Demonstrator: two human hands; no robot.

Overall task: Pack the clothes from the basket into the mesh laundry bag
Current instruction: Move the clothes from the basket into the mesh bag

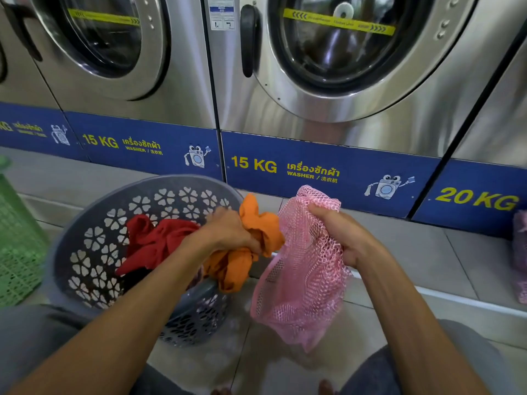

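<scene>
A grey plastic basket (94, 246) with flower-shaped holes stands on the floor at the left, tilted toward me. Inside it lies a red garment (151, 240) over something dark. My left hand (228, 232) is closed on an orange garment (236, 269), which hangs over the basket's near rim toward the bag. My right hand (339, 235) grips the upper edge of a pink mesh laundry bag (299, 283), which hangs down beside the basket with its bottom near the floor. The orange garment touches the bag's left edge.
Steel front-loading washers (328, 67) on a blue plinth fill the background. A raised tiled step (427, 252) runs in front of them. A green mesh basket (17, 246) stands at the far left. A purple mesh item (520, 252) sits at the right edge. My knees frame the bottom.
</scene>
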